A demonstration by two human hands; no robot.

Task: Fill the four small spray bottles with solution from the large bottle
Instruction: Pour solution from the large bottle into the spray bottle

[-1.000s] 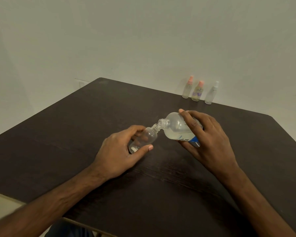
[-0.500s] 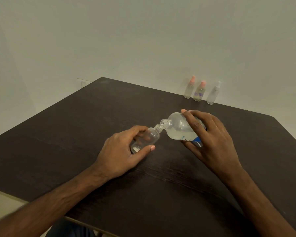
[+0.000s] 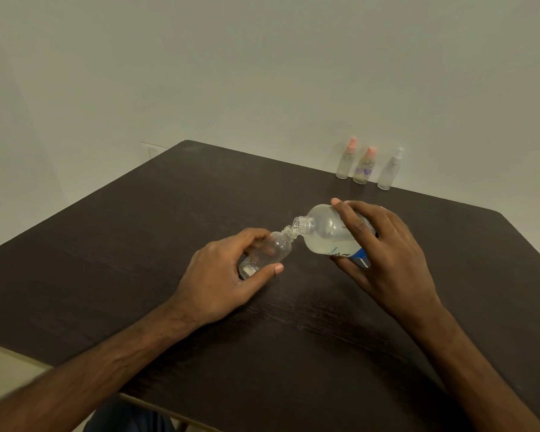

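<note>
My left hand [image 3: 222,275] grips a small clear bottle [image 3: 273,249] with no cap, tilted with its threaded neck up and to the right. My right hand [image 3: 384,247] holds the large clear bottle [image 3: 328,233] with a blue-and-white label, tipped leftward so its open mouth meets the small bottle's neck. A little liquid lies in the small bottle's base. Three capped small spray bottles stand at the table's far edge: a pink-capped one [image 3: 346,162], a second pink-capped one with a purple pattern [image 3: 364,168], and a white-capped one [image 3: 389,171].
The dark wooden table [image 3: 138,260] fills the view, with a pale wall behind it. Its near edge runs diagonally at lower left. Caps for the two held bottles are not in sight.
Both hands and the two bottles hold nearly the same pose; the large bottle stays tipped into the small one. The view has shifted slightly.
</note>
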